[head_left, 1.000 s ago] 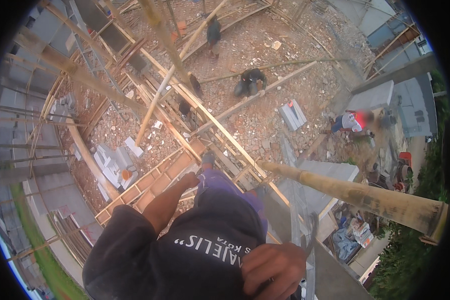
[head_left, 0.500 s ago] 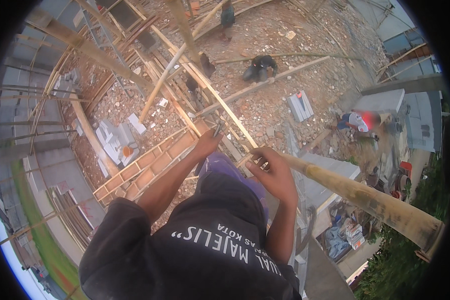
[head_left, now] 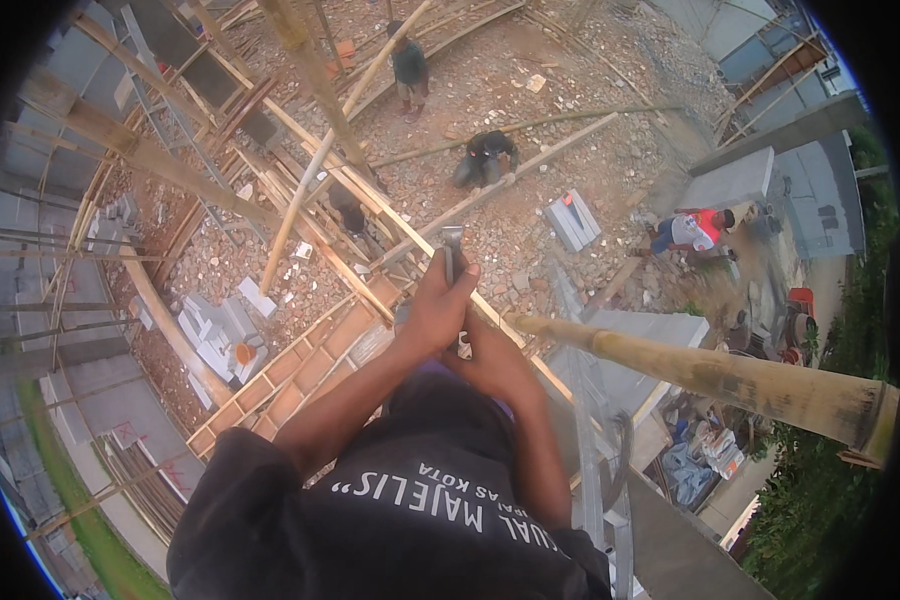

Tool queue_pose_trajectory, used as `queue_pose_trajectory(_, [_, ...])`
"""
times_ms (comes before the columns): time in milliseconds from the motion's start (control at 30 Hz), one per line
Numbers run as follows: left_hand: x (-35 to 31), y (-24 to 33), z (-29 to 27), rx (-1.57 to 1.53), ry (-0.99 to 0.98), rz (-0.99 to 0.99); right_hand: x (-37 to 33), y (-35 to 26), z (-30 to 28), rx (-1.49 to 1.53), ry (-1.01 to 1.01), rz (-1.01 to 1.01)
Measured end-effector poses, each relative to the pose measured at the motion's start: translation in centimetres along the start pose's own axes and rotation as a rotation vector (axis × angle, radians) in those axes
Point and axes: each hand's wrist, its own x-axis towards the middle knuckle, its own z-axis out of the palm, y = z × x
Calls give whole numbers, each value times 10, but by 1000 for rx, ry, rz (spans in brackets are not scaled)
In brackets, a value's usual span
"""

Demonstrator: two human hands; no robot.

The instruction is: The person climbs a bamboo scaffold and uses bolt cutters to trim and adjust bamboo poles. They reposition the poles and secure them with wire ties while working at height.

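Note:
My left hand [head_left: 438,308] is wrapped round a hammer [head_left: 451,240], its metal head pointing up and away from me in front of my waist. Just below and to the right, my right hand [head_left: 495,358] is drawn in against the left wrist. Its fingers look curled, and the left hand partly covers them, so what they hold is hidden. Beyond the hammer runs a long pale timber [head_left: 410,230], slanting past both hands. A thick bamboo pole [head_left: 670,365] reaches from beside my right hand toward the lower right.
Far below lies rubble ground, where a person crouches by a plank [head_left: 530,172], another stands, and one in red bends at the right. A wooden formwork frame [head_left: 280,375] is at lower left. Grey blocks [head_left: 215,335] are stacked beyond it. A metal frame [head_left: 592,450] rises at my right.
My right hand has moved left and down from the bamboo pole end to my left wrist. The left hand has moved slightly right, with the hammer now raised upright. The view has shifted.

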Motion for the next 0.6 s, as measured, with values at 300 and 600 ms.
queue_pose_trajectory(300, [-17, 33, 33, 220, -101, 198, 2, 23, 2, 177, 274, -119])
queue_pose_trajectory(600, [-27, 38, 71, 250, -324, 302, -33, 19, -33, 254, 352, -39])
